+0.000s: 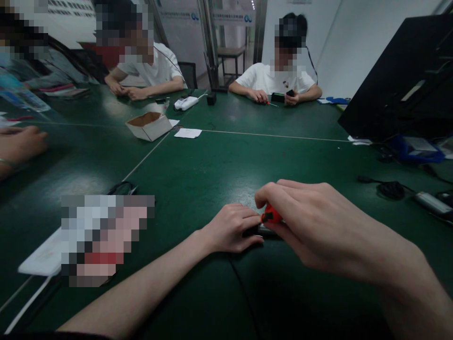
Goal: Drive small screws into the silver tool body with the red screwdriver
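Observation:
My right hand (pixel 318 226) is closed around a screwdriver (pixel 272 215) with an orange-red and black handle; its shaft and tip are hidden. Below the handle lies a dark flat device (pixel 266 230) with a greyish edge, mostly covered by my hands, so its kind is unclear. My left hand (pixel 231 229) rests on the table from the left, with fingers and thumb closed on the device's left end. The fingertips of both hands almost meet there.
The green table (pixel 212 170) carries a white power strip (pixel 38 257) and a blurred-out phone-like item (pixel 113 236) at left. Ahead are an open cardboard box (pixel 150 127) and paper (pixel 188 133). Cables (pixel 391 189) and a black monitor (pixel 399 80) stand right. Several people sit around.

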The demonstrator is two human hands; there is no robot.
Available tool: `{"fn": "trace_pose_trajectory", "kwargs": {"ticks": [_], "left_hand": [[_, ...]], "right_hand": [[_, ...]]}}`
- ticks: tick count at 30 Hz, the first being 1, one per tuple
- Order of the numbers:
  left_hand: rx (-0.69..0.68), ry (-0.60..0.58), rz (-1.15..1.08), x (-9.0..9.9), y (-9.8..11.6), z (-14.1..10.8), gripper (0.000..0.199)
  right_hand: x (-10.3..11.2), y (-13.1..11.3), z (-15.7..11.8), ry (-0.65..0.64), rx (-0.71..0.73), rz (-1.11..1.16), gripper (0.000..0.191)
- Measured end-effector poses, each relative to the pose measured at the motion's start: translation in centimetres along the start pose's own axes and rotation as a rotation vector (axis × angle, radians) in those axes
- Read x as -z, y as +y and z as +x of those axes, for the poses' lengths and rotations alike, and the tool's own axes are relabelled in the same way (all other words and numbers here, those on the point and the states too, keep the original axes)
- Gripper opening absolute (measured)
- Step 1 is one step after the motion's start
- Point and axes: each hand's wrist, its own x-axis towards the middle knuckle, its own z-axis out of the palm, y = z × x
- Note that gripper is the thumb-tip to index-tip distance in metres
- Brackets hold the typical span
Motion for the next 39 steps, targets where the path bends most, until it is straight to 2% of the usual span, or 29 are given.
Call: {"fn": "trace_pose_trajectory", "kwargs": {"ticks": [4, 7, 9, 12, 15, 19, 24, 28, 32, 36, 39], "left_hand": [[0.01, -0.006, -0.007, 0.1, 0.1, 0.0, 0.025], [0.008, 0.001, -0.006, 0.2, 0.1, 0.1, 0.023], [0.004, 0.002, -0.014, 0.3, 0.1, 0.2, 0.022], [-0.002, 0.002, -0.044, 0.2, 0.1, 0.3, 0.021], [-0.009, 0.029, -0.047, 0.1, 0.1, 0.3, 0.02], [-0.021, 0.053, -0.009, 0.0, 0.0, 0.2, 0.023], [-0.016, 0.003, -0.019, 0.1, 0.0, 0.2, 0.021], [0.04, -0.035, -0.066, 0.0, 0.0, 0.1, 0.021], [0.044, -0.019, -0.034, 0.0, 0.0, -0.1, 0.027], [0.011, -0.015, -0.016, 0.0, -0.1, 0.0, 0.026], [0.005, -0.017, -0.036, 0.0, -0.1, 0.1, 0.025]], "right_hand": [[0.4, 0.1, -0.2, -0.018, -0.008, 0.067, 0.026], [0.5, 0.0, -0.1, -0.029, -0.017, 0.058, 0.018], [0.4, -0.2, 0.0, 0.004, -0.048, -0.024, 0.01], [-0.1, -0.6, 0.1, 0.079, -0.12, -0.207, 0.017], [-0.5, -0.7, 0.2, 0.103, -0.118, -0.294, 0.015], [-0.5, -0.4, 0.3, 0.093, -0.076, -0.225, 0.012], [-0.1, 0.0, 0.2, 0.057, -0.038, -0.074, 0.017], [-0.1, 0.2, 0.3, 0.075, -0.084, -0.144, 0.014], [-0.5, 0.4, 0.5, 0.126, -0.13, -0.275, 0.022], [-0.6, 0.3, 0.5, 0.126, -0.097, -0.207, 0.008], [-0.3, 0.1, 0.2, 0.081, -0.074, -0.097, 0.015]]}}
